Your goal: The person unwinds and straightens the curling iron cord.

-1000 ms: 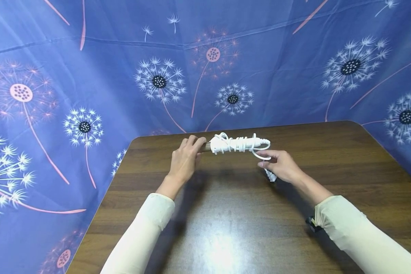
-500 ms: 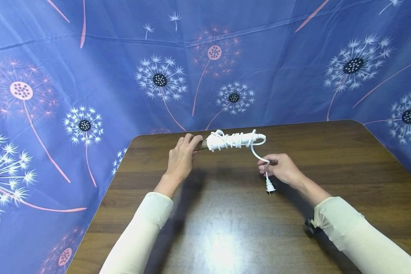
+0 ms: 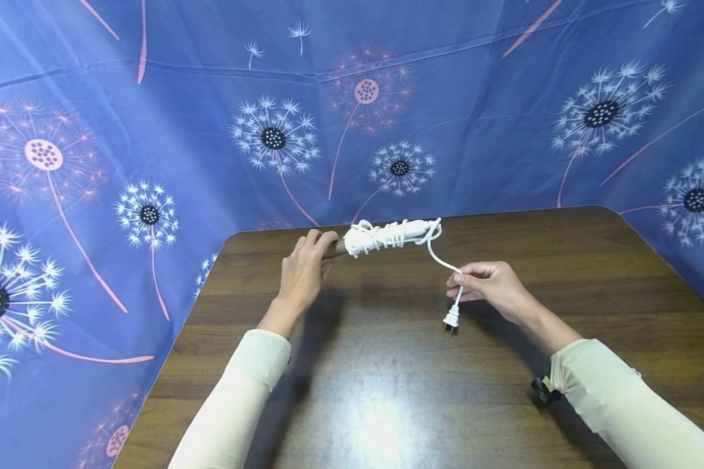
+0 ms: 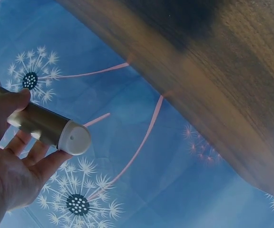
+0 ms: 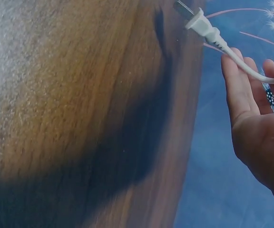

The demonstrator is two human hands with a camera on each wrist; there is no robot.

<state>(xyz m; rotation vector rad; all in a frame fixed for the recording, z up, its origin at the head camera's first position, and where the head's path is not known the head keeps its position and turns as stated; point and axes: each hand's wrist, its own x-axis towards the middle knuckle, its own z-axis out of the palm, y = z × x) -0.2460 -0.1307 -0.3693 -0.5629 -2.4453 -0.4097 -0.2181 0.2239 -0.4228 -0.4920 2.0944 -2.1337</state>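
Note:
A wand-shaped corded appliance, like a hair styling iron, has a gold-brown barrel (image 4: 42, 121) with a white end cap (image 4: 75, 138). My left hand (image 3: 301, 267) grips that barrel, thumb on one side and fingers on the other. White power cord (image 3: 393, 234) is wound in several loops around the white handle at the other end. A loose stretch of cord runs down to my right hand (image 3: 493, 286), which pinches it between thumb and fingers. Below the pinch hangs the white two-prong plug (image 3: 452, 317), its metal prongs (image 5: 183, 8) pointing away from the hand.
Both hands are over a brown wood-grain table (image 3: 387, 365) with rounded far corners. Behind it hangs a blue cloth (image 3: 475, 130) printed with dandelions. A small black object (image 3: 544, 389) shows beneath the right sleeve's cuff.
My right hand has drawn the cord away from the handle, and its end loop has come loose. The plug has swung down into view. Left hand and appliance have shifted slightly left.

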